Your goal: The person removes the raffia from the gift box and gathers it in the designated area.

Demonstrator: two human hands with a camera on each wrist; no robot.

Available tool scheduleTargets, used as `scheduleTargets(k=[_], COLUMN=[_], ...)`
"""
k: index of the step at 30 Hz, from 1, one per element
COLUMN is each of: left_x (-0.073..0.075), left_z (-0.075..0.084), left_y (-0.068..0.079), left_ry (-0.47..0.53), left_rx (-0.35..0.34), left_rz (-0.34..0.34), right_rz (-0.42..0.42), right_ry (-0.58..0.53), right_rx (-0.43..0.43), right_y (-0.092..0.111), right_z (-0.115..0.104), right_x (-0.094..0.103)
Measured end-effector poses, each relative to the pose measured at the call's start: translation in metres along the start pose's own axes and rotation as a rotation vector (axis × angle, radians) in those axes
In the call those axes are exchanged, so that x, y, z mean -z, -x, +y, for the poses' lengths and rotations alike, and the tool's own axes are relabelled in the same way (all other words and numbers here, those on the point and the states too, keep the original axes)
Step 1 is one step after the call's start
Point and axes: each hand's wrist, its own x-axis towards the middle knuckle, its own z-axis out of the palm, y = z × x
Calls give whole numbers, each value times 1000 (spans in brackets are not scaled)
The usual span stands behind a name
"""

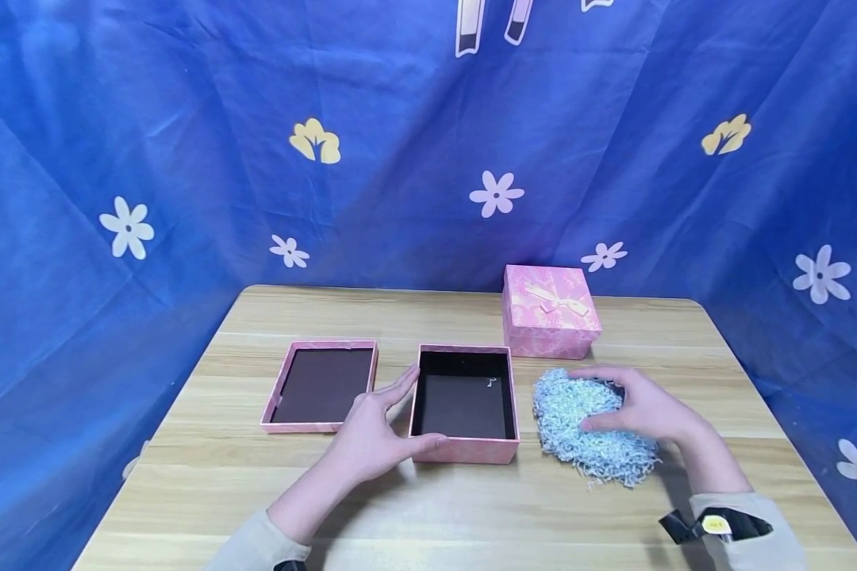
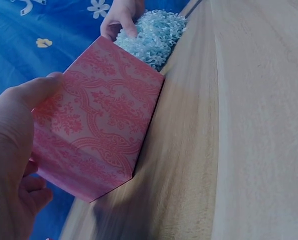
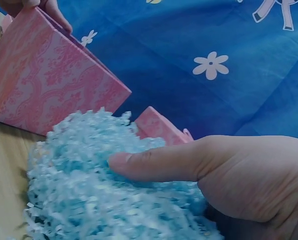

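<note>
A pink patterned box bottom (image 1: 464, 452) with a dark inside stands without its lid at the middle of the table; a small pale shred lies in it. My left hand (image 1: 371, 436) holds its near-left corner, thumb along the front wall and fingers along the left wall. In the left wrist view, the thumb lies against the patterned wall of the box (image 2: 109, 110). To the right is a loose heap of light blue shredded paper (image 1: 571, 412). My right hand (image 1: 643, 404) rests on it, thumb and fingers spread apart, the extended thumb touching the shreds (image 3: 89, 195).
The upturned pink lid (image 1: 321, 388) lies left of the box, dark inside showing. At the back right stands a closed pink gift box (image 1: 550, 333) with a bow. A blue flowered cloth (image 1: 400, 198) hangs behind the wooden table (image 1: 486, 515).
</note>
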Motion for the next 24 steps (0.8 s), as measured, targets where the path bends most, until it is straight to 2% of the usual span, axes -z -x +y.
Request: scheduleTargets(k=[12,18,24], left_x=[2,7,15], left_z=[2,5,9], left_y=[2,2,-3], left_ry=[-23,-30,-18], left_rx=[-23,-28,-47], left_rz=[26,48,49], right_rz=[23,37,65], right_ry=[32,26,67], right_rx=[38,21,23], right_y=[7,11,14], right_z=[-5,-14,-18], right_x=[13,21,29])
